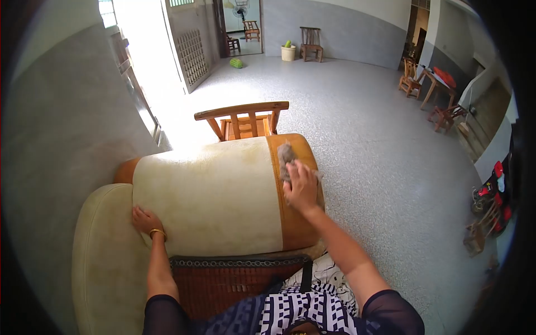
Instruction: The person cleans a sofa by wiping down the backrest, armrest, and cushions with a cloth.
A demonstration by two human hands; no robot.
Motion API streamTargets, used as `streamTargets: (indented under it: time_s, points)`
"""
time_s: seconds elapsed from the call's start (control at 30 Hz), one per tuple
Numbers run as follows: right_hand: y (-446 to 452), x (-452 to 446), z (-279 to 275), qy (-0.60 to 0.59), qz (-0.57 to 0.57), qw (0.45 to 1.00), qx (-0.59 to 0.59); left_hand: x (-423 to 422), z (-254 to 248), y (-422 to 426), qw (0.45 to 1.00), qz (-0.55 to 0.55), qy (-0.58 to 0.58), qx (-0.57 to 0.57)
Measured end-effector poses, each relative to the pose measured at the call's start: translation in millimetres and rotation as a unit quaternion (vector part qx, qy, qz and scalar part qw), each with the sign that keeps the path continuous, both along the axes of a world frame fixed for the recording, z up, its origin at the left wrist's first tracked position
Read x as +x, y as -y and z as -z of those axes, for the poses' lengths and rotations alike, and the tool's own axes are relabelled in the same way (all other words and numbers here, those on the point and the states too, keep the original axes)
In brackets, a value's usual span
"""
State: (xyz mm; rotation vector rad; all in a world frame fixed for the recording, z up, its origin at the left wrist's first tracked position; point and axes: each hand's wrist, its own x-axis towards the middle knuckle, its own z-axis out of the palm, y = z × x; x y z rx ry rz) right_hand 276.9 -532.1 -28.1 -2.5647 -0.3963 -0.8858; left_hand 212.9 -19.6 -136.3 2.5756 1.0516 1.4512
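A grey-brown cloth (pixel 286 153) lies bunched under my right hand (pixel 302 186), whose fingers are curled over it. Hand and cloth press on the orange-tan end panel (pixel 298 223) of a sofa armrest (pixel 206 195), which has a wide cream top with faint stains. At the left, my left hand (pixel 146 219) lies flat with its fingers stretched out, near the seam where the armrest meets the cream backrest (pixel 103 251). It holds nothing. A bracelet circles that wrist. Part of the cloth is hidden by my right hand.
A wooden chair (pixel 245 120) stands just beyond the armrest. A reddish-brown woven mat (pixel 223 285) covers the seat below me. Farther off are a green melon (pixel 236 63), a white bucket (pixel 288 53), another chair (pixel 311 44) and a small table (pixel 438 81) at the right.
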Motion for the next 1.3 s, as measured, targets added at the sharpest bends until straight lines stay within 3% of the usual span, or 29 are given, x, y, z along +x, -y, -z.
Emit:
streamTargets:
  time_s: [0.1,0.23,0.3,0.37,0.4,0.47,0.53,0.6,0.67,0.8,0.87,0.9,1.03,1.3]
  points:
    - [-14,-60,21,0.049,-0.019,0.999,-0.007,-6,-5,0,0.996,-0.007,-0.080,-0.042]
    - [-39,-106,48,0.016,-0.063,0.998,-0.008,-16,-14,19,0.981,0.030,-0.166,-0.094]
    - [-59,-105,50,-0.030,-0.078,0.995,0.057,-28,-3,65,0.987,0.156,-0.034,-0.002]
    - [-80,-86,38,-0.056,-0.116,0.985,0.111,-56,-25,163,0.942,0.297,0.032,-0.153]
    - [-85,-74,28,-0.078,-0.150,0.972,0.162,-71,-39,208,0.931,0.341,0.010,-0.130]
    - [-79,-47,3,-0.244,-0.286,0.910,0.174,-86,-64,275,0.905,0.415,-0.022,-0.087]
    - [-63,-26,-23,-0.234,-0.272,0.920,0.159,-82,-74,310,0.893,0.443,-0.061,-0.056]
    - [-44,3,-17,-0.098,-0.149,0.983,0.042,-63,-81,330,0.896,0.434,-0.086,-0.046]
    - [-17,21,5,-0.069,-0.040,0.997,-0.010,-40,-81,343,0.903,0.387,-0.187,-0.007]
    - [-12,23,31,0.025,-0.036,0.997,-0.066,-18,-64,347,0.895,0.431,-0.116,0.018]
    - [-14,20,28,0.015,-0.007,0.997,-0.077,-11,-54,343,0.787,0.613,-0.070,-0.008]
    - [-16,23,31,0.014,-0.012,0.997,-0.077,-8,-53,347,0.761,0.643,-0.072,0.054]
    - [-9,27,34,0.046,-0.004,0.994,-0.100,-18,-77,357,0.812,0.542,-0.127,0.173]
    - [-7,23,34,0.019,-0.025,0.994,-0.104,-13,-64,293,0.896,0.406,-0.101,0.149]
